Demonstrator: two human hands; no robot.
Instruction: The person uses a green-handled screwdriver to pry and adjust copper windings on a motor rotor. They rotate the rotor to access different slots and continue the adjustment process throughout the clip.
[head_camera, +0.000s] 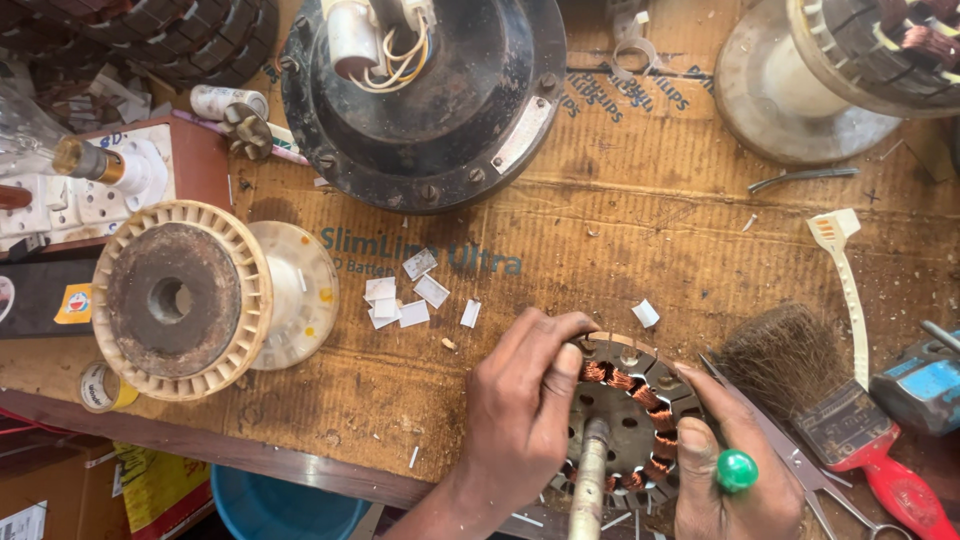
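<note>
Both hands on one stator (630, 420), a round slotted steel core with copper coils wound round part of its ring, sitting at the near edge of the bench, right of centre. Left hand (520, 410) is curled closed over the stator's left rim, thumb and fingers pinched at a copper coil near the top. Right hand (730, 480) grips the right rim, thumb pressed down on the core; a ring with a green stone is on one finger. A pale rod (590, 480) stands up from the stator's centre hole.

Just right of the stator: scissors (800, 465) lying flat, then a red-handled brush (830, 400) with dark bristles. Blue tool (925, 385) at the right edge. A white plastic strip (845, 280) lies beyond the brush.

Small white paper slips (405, 300) are scattered mid-bench on the cardboard sheet (620, 200) covering the top. Large cream wire spool (200, 300) toward the left edge, tape roll (105, 388) near its front. Black motor housing (430, 90) with wires at the far edge, centre. Another wound stator on a white housing (800, 90) at the far right corner.
</note>
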